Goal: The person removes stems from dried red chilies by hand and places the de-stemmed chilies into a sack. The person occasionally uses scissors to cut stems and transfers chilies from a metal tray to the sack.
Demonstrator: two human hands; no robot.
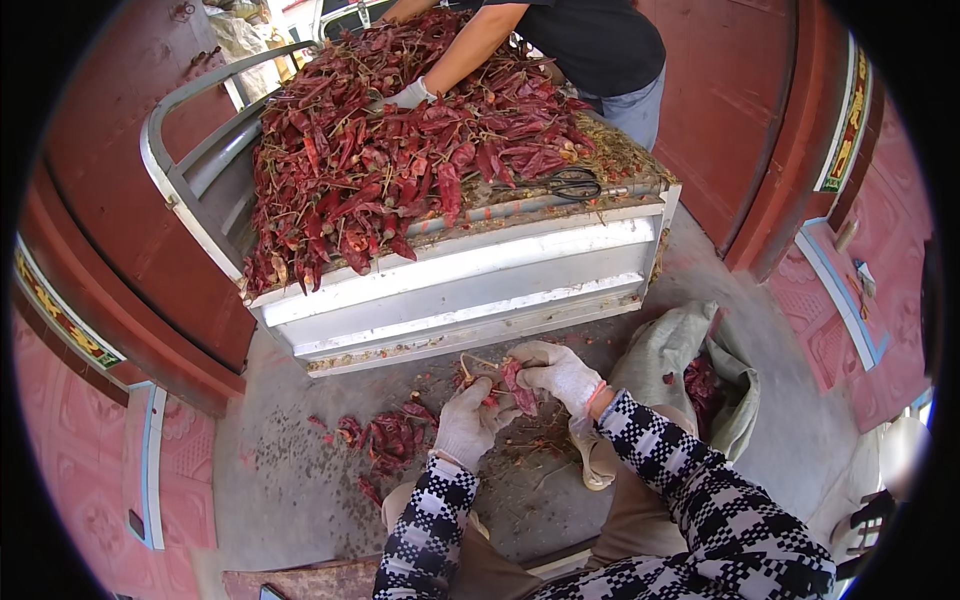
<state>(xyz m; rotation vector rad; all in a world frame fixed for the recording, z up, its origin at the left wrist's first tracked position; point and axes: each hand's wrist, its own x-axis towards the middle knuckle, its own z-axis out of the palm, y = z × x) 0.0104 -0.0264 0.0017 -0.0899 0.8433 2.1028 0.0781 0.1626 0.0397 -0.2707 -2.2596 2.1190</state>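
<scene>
My left hand (470,427), in a white work glove, grips a dried red chili pepper by my knees; my fingers hide most of it. Close beside it, my right hand (559,375), gloved too, pinches a wrinkled dried chili pepper (519,388) that hangs below the fingertips. A thin pale stem (472,366) arches over the left fingers. On the concrete floor left of my left hand lies a small pile of dried red chilies (394,442). Stem scraps (540,450) are scattered on the floor under both hands.
A large heap of dried chilies (375,172) covers a cart bed with a white metal side (465,292). Black-handled scissors (576,184) lie on its edge. Another person (592,52) reaches a gloved hand (409,96) into the heap. An open woven sack (667,352) holding chilies stands at my right.
</scene>
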